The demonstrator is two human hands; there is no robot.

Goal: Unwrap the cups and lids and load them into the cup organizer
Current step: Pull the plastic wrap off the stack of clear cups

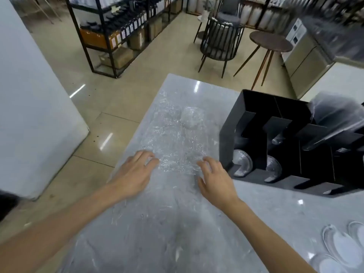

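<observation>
**Hands flat at the near end of the wrapped stack**

Grey marble countertop [197, 223] filled the lower part of the view, with a tiled shop floor, black shelving [110, 32] and a round side table [270, 41] beyond it. A long clear plastic sleeve [177, 142] lay on the counter, its long axis running straight away from the person. What looked like the wrapped cups [192, 117] sat as a pale lump near its far end, well ahead of both hands.

The left hand [136, 172] rested with straight, slightly spread fingers on the sleeve's near left edge. The right hand [215, 180] lay at the near right edge, fingers relaxed and a little bent, gripping nothing that could be seen. The sleeve's near end lay between the two hands, about equally close to each.

The black cup organizer [285, 142] stood just to the right of the sleeve, nearer the right hand, with clear lids [242, 162] already in its lower slots and a blurred stack in plastic [334, 119] in a far-right compartment. Loose lids [342, 249] lay at the bottom right corner.

Judging by this layout, unwrapping was the step in hand, and the coming move would likely draw the sleeve toward the person.
</observation>
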